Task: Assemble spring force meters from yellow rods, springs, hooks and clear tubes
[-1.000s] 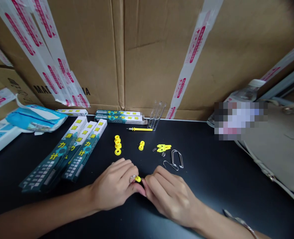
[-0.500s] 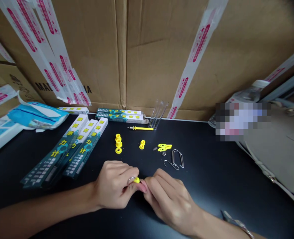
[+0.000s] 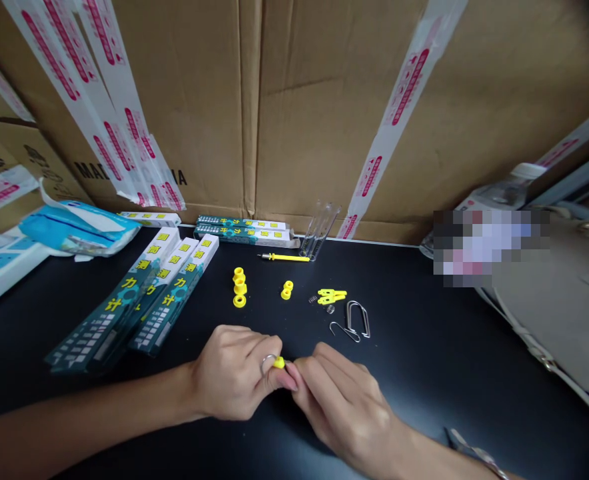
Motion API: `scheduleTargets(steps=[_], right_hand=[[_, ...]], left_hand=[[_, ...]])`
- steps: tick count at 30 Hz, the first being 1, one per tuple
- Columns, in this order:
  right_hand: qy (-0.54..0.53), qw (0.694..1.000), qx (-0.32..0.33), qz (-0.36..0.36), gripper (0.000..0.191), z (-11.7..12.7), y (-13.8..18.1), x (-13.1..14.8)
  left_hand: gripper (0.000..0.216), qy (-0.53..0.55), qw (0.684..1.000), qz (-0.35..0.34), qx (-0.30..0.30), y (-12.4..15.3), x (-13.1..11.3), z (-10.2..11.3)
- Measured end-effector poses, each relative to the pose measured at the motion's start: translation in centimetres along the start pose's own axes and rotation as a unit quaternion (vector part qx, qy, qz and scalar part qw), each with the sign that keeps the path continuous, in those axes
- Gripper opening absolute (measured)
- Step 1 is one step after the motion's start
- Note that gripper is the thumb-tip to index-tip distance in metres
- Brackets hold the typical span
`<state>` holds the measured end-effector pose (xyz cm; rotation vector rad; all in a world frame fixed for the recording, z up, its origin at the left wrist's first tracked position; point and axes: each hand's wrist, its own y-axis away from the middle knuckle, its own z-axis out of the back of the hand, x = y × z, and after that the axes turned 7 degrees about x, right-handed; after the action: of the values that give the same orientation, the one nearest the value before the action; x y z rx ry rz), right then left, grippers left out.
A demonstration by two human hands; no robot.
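Between the thumb and fingers of my left hand (image 3: 239, 373) is a small yellow plastic part (image 3: 279, 363), with a curved metal wire (image 3: 264, 364) beside it. My right hand (image 3: 344, 407) is closed, its fingertips meeting my left thumb; whatever they pinch is hidden. Beyond my hands lie yellow collars (image 3: 240, 287), two smaller yellow pieces (image 3: 287, 290), flat yellow pieces (image 3: 333, 296), small springs (image 3: 330, 309), metal hooks (image 3: 358, 319) and a thinner S-shaped hook (image 3: 345, 331). Farther back, a yellow rod with a metal tip (image 3: 284, 257) lies near clear tubes (image 3: 320, 230).
Spring-scale boxes (image 3: 174, 293) lie on the left of the black table, with others (image 3: 244, 231) against the cardboard (image 3: 294, 120). At left are a blue tissue pack (image 3: 82, 227) and a power strip (image 3: 9, 267). A bottle (image 3: 499, 193) and beige bag (image 3: 559, 307) stand at right.
The yellow part shows a little more beyond my left fingers. Both hands keep nearly the same pose; the view has shifted slightly.
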<state>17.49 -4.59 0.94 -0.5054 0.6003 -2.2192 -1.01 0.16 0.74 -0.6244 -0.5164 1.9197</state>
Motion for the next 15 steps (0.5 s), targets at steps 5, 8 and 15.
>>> scheduleTargets(steps=[5, 8, 15], right_hand=[[-0.023, 0.999, 0.0, -0.027, 0.039, 0.1, -0.01, 0.06], [-0.03, 0.999, -0.005, -0.041, 0.037, -0.06, -0.01, 0.23], [-0.081, 0.995, 0.001, -0.06, 0.033, 0.06, -0.31, -0.12]], left_hand=[[0.048, -0.008, 1.0, -0.014, -0.004, -0.38, -0.04, 0.03], [0.046, -0.019, 1.0, -0.019, -0.011, -0.23, -0.03, -0.22], [0.035, -0.044, 0.999, -0.016, -0.012, 0.1, -0.12, -0.53]])
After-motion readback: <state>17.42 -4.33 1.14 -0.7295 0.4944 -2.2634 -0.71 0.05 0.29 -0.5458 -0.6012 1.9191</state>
